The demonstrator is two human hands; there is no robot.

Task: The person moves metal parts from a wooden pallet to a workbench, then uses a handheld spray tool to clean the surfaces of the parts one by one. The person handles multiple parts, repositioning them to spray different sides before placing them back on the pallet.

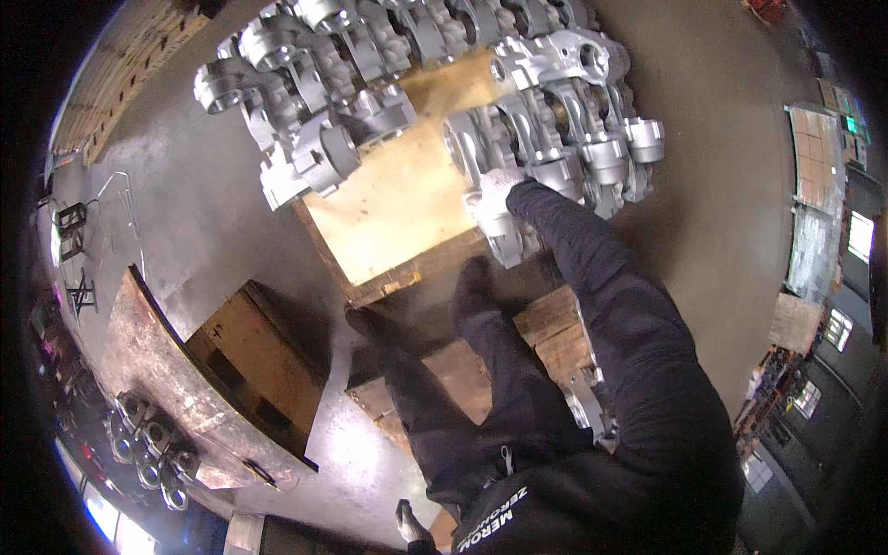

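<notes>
Smooth grey floor (721, 148) all round, pale rectangular wooden platform (393, 208) on it. The chunky silvery metal casting (497, 223) sits at its right front, long axis roughly front-to-back, narrow end pointing at the wearer's dark-trousered legs (507, 370). White-gloved right hand (499, 182) is on it, can't tell if gripping; gloved left hand (413, 527) hangs low, can't tell either.

The right hand (500, 182) touches a silver metal casting (505, 242); similar castings (370, 46) crowd beyond it. To its left stretches a wooden board (388, 213). The left hand (408, 523) is well apart, nearer the body.
</notes>
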